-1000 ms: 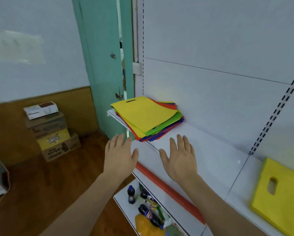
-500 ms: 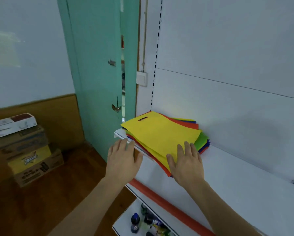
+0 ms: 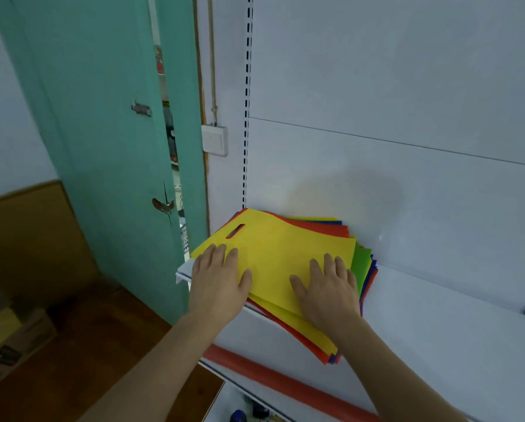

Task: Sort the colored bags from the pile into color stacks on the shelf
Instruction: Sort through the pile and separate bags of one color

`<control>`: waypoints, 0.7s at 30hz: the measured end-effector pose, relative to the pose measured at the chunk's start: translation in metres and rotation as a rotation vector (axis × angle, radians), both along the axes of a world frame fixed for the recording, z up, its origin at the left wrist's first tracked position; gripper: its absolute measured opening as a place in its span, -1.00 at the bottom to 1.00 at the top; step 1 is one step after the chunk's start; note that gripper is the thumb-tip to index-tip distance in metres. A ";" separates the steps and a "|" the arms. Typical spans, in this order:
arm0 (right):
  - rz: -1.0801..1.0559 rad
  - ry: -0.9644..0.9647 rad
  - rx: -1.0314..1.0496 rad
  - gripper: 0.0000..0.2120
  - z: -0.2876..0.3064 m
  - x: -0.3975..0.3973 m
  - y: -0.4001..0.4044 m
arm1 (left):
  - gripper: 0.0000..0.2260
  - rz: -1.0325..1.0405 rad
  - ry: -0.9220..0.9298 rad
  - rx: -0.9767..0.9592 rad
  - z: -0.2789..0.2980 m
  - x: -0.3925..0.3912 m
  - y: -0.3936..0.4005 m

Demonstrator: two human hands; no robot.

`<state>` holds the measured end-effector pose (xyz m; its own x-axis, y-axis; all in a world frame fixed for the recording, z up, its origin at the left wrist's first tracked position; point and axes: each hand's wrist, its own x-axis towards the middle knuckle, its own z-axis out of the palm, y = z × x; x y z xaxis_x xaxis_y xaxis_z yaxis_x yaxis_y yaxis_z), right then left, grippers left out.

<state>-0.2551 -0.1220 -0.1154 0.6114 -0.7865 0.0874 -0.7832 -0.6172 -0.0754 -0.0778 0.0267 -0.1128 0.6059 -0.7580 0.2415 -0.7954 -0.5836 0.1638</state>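
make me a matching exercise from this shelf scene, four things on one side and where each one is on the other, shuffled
Things:
1. left hand
2. right hand
3. yellow bag
4. red strip

Places:
A. on top of the pile of bags
B. along the front edge of the shelf, below the pile
C. flat on the pile's right part, near the green bag's edge
D. at the pile's left edge, near the handle cutout

Pairs: 1-D, 2-C, 3-A, 4-B

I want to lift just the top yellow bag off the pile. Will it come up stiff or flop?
The top yellow bag looks thin and flat, so it will likely droop when lifted by one edge. It probably weighs little. The fanned pile beneath suggests the sheets slide easily.
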 end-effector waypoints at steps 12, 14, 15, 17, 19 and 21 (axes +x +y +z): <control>-0.029 0.031 0.067 -0.44 -0.003 0.027 -0.010 | -0.18 -0.138 -0.087 0.101 -0.010 0.049 -0.048; -0.057 0.026 0.053 -0.48 -0.003 0.033 -0.005 | -0.17 -0.156 -0.100 0.094 -0.008 0.060 -0.055; -0.067 0.023 0.046 -0.49 -0.004 0.035 -0.004 | -0.17 -0.174 -0.100 0.099 -0.007 0.066 -0.057; -0.077 0.011 0.041 -0.49 -0.005 0.037 0.000 | -0.16 -0.240 -0.102 0.130 -0.008 0.075 -0.059; -0.070 -0.008 0.051 -0.47 -0.006 0.035 0.004 | -0.18 -0.311 -0.124 0.158 -0.011 0.081 -0.057; -0.101 -0.063 0.066 -0.43 -0.005 0.031 0.005 | -0.23 -0.361 -0.132 0.181 -0.012 0.088 -0.056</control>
